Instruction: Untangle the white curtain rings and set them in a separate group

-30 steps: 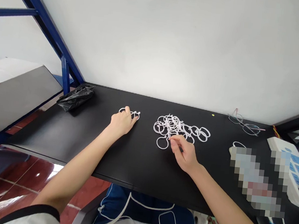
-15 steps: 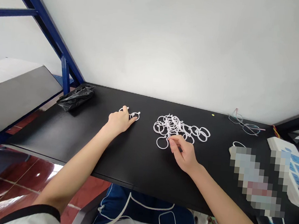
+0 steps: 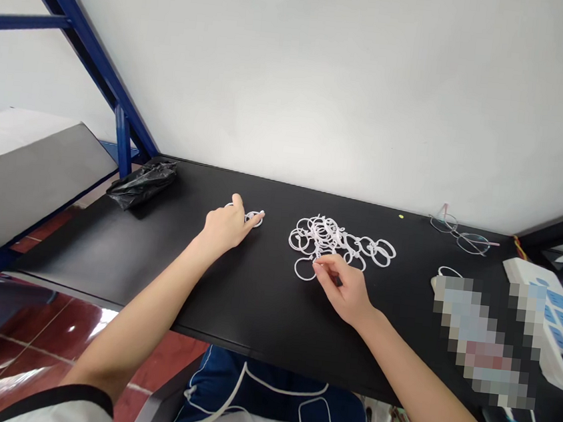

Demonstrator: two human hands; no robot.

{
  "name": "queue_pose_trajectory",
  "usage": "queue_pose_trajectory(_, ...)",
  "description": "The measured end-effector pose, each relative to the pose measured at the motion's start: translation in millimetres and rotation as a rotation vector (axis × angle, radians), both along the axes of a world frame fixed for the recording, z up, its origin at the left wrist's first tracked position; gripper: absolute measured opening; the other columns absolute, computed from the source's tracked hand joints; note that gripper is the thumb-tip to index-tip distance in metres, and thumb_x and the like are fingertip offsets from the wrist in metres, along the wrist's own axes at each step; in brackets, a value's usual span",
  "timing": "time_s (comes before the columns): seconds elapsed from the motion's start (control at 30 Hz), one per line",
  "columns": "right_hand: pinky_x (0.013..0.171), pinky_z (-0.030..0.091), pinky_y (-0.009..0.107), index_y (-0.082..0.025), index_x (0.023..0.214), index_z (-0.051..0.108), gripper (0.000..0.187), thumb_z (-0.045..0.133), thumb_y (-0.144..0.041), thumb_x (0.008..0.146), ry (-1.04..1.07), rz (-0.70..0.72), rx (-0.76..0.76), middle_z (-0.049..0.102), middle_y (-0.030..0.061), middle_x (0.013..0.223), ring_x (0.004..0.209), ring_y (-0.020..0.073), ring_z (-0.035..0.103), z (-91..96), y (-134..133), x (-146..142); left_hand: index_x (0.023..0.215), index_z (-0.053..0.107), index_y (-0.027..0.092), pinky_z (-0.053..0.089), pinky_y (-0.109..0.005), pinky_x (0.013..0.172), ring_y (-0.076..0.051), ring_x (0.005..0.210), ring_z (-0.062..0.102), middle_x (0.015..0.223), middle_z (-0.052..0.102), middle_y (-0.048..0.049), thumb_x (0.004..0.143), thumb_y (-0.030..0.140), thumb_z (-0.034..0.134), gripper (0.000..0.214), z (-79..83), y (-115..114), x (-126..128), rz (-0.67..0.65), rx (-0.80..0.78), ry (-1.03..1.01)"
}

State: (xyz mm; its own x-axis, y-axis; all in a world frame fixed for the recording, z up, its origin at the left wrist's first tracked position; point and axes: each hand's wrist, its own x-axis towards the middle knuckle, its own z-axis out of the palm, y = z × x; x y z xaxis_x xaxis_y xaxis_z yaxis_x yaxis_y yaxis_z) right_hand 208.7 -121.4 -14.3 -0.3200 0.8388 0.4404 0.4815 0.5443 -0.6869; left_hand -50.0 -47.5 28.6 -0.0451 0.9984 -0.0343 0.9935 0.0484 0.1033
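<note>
In the head view, the left hand [image 3: 226, 227] lay palm down on the black surface [image 3: 252, 302], its fingers curled over a small cluster of white rings [image 3: 253, 218] left of the middle; the fingertips touched the rings, but whether any ring was actually pinched could not be told. The right hand [image 3: 344, 287] rested nearer, with thumb and forefinger brought together on a single white ring [image 3: 304, 269] at the near edge of the big pile of white rings [image 3: 339, 240], which sat at the middle of the surface, toward the far wall. The two ring groups lay well apart.

At the far left corner of the surface sat a crumpled black bag [image 3: 142, 183]. At the far right lay a pair of glasses [image 3: 463, 235], close to the wall. Farther right, near the edge, stood a white power strip [image 3: 550, 313] with blue sockets. A blue metal frame [image 3: 99, 78] rose on the left.
</note>
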Motion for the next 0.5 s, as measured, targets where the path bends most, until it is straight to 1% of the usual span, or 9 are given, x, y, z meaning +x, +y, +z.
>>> queue_pose_trajectory(0.07, 0.05, 0.041, 0.024, -0.023, 0.093, 0.056, 0.009, 0.052, -0.031, 0.097, -0.009, -0.001, 0.004, 0.05, -0.0055, 0.058, 0.048, 0.0103, 0.046, -0.8, 0, -1, 0.115, 0.042, 0.012, 0.047, -0.031, 0.067, -0.03, 0.081, 0.071, 0.082, 0.07, -0.0111, 0.096, 0.06, 0.036, 0.052, 0.2, 0, 1, -0.054, 0.09, -0.111)
queue_pose_trajectory(0.1, 0.049, 0.041, 0.024, -0.023, 0.093, 0.056, 0.009, 0.053, -0.031, 0.096, -0.012, -0.001, 0.004, 0.049, -0.0056, 0.058, 0.048, 0.0103, 0.046, -1.2, 0, -1, 0.114, 0.042, 0.014, 0.046, -0.03, 0.065, -0.027, 0.076, 0.07, 0.078, 0.069, -0.0081, 0.096, 0.059, 0.036, 0.049, -0.2, 0, 3, -0.103, 0.129, -0.182)
queue_pose_trajectory(0.17, 0.049, 0.041, 0.024, -0.023, 0.093, 0.056, 0.009, 0.054, -0.031, 0.096, -0.015, -0.006, 0.005, 0.049, -0.0058, 0.057, 0.047, 0.0102, 0.045, -1.5, 1, -1, 0.113, 0.041, 0.017, 0.043, -0.028, 0.061, -0.021, 0.065, 0.065, 0.071, 0.064, -0.0021, 0.097, 0.055, 0.038, 0.042, -2.2, -3, 8, -0.241, 0.177, -0.331)
queue_pose_trajectory(0.23, 0.049, 0.041, 0.024, -0.023, 0.093, 0.057, 0.008, 0.054, -0.031, 0.096, -0.019, -0.014, 0.008, 0.049, -0.0058, 0.057, 0.047, 0.0101, 0.046, -1.4, 0, -2, 0.112, 0.041, 0.018, 0.042, -0.026, 0.059, -0.017, 0.059, 0.059, 0.067, 0.059, 0.0023, 0.097, 0.051, 0.041, 0.036, -6.0, -8, 15, -0.398, 0.176, -0.462)
queue_pose_trajectory(0.3, 0.049, 0.041, 0.024, -0.023, 0.093, 0.057, 0.008, 0.054, -0.03, 0.096, -0.022, -0.02, 0.012, 0.049, -0.0058, 0.057, 0.047, 0.01, 0.046, -0.9, 1, -2, 0.114, 0.041, 0.018, 0.042, -0.026, 0.059, -0.014, 0.058, 0.056, 0.068, 0.057, 0.004, 0.098, 0.049, 0.041, 0.035, -11.2, -15, 25, -0.533, 0.127, -0.564)
queue_pose_trajectory(0.37, 0.049, 0.041, 0.024, -0.023, 0.092, 0.057, 0.008, 0.054, -0.029, 0.096, -0.025, -0.024, 0.017, 0.05, -0.0057, 0.057, 0.047, 0.0099, 0.047, -0.2, 1, -2, 0.119, 0.041, 0.018, 0.041, -0.025, 0.058, -0.014, 0.059, 0.055, 0.07, 0.056, 0.0042, 0.097, 0.05, 0.042, 0.039, -16.3, -23, 33, -0.648, 0.041, -0.602)
queue_pose_trajectory(0.43, 0.049, 0.041, 0.024, -0.023, 0.092, 0.057, 0.008, 0.054, -0.029, 0.096, -0.024, -0.033, 0.024, 0.05, -0.0054, 0.058, 0.047, 0.0099, 0.047, 0.4, 1, -2, 0.118, 0.045, 0.019, 0.04, -0.025, 0.057, -0.014, 0.061, 0.056, 0.074, 0.058, 0.003, 0.095, 0.053, 0.047, 0.041, -20.0, -28, 39, -0.755, -0.026, -0.557)
queue_pose_trajectory(0.5, 0.049, 0.041, 0.024, -0.023, 0.091, 0.057, 0.009, 0.054, -0.029, 0.096, -0.02, -0.046, 0.027, 0.05, -0.0053, 0.058, 0.047, 0.01, 0.047, 0.6, 1, -2, 0.115, 0.051, 0.02, 0.04, -0.025, 0.059, -0.014, 0.065, 0.057, 0.081, 0.059, 0.0008, 0.092, 0.054, 0.051, 0.041, -21.0, -30, 41, -0.831, -0.05, -0.49)
